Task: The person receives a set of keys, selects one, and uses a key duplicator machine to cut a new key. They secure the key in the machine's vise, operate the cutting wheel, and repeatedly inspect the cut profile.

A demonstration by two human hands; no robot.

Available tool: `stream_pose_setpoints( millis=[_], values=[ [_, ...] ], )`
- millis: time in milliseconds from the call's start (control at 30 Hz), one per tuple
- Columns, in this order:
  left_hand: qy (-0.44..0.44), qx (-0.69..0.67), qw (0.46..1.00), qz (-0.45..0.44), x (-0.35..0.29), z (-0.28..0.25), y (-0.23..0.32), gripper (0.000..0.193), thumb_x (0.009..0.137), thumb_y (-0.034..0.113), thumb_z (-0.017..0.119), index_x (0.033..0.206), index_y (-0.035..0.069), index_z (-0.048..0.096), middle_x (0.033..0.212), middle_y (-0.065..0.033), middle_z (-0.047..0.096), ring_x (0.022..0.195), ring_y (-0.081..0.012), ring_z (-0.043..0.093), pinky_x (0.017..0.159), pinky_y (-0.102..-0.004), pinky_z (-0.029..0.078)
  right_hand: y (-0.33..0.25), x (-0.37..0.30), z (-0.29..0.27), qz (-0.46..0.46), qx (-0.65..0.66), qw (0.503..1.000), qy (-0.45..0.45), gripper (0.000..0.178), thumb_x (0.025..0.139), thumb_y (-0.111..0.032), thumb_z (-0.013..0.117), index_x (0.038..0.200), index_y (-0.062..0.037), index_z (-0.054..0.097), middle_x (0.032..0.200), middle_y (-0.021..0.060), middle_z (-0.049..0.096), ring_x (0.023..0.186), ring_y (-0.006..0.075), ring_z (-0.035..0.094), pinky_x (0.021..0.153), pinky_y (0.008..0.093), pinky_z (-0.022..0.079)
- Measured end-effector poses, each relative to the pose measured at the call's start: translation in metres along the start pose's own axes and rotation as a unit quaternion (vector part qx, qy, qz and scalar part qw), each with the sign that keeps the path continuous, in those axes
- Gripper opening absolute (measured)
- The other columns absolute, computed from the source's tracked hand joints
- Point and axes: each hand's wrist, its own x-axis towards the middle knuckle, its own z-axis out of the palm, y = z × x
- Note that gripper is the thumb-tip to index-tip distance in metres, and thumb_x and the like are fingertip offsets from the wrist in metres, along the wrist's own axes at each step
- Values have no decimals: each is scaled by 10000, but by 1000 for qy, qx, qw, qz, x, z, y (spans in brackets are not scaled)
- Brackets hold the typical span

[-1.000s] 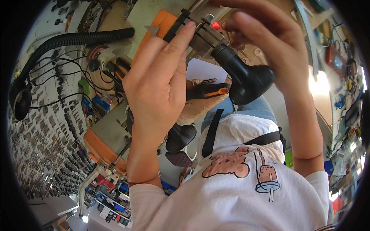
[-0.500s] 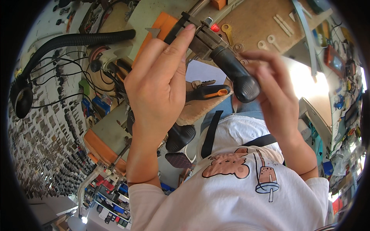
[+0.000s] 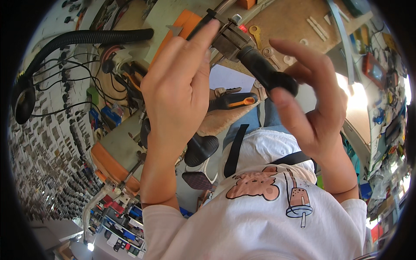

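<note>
Handle (blk, knob-ended plastic) (image 3: pixel 266 69) turned, prob. working gry steel clamp (image 3: pixel 228 43), 10 o'clock; R hand (image 3: pixel 324 102) wide, L hand's (image 3: pixel 175 91) grip unclear.

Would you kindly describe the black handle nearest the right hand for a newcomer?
Follow the left hand upward to the metal block by its fingertips. From it, the black handle slants down and right toward the right hand. It alone joins that block: the tool below has orange trim, and another black knob sits by the left forearm.
</note>
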Motion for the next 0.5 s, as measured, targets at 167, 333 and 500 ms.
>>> stream_pose_setpoints(
  millis=[167, 333, 500],
  values=[
    [4, -69, 996, -57, -3, 3, 2, 382, 833, -16, 542, 1208, 46, 515, 651, 0, 505, 568, -45, 466, 511, -176, 366, -6, 3, 6, 114, 96, 989, 1, 394, 857, -163, 486, 1187, 51, 455, 707, 89, 595, 569, 105, 543, 556, 205, 416],
    [-1, -113, 990, -82, -2, 2, 2, 425, 839, -15, 539, 1252, 52, 458, 654, 6, 513, 576, -38, 467, 531, -169, 371, -13, 3, 15, 296, 328, 895, 60, 465, 870, -239, 392, 1242, 39, 419, 672, 83, 603, 547, 122, 567, 485, 216, 414],
    [21, -49, 996, -75, -5, -2, 6, 358, 811, -10, 567, 1163, 46, 533, 754, -43, 581, 628, -94, 532, 565, -200, 420, -6, 13, 1, 262, 317, 910, -46, 536, 843, -222, 443, 1331, -23, 342, 688, 97, 604, 556, 137, 571, 518, 230, 441]
  ],
)
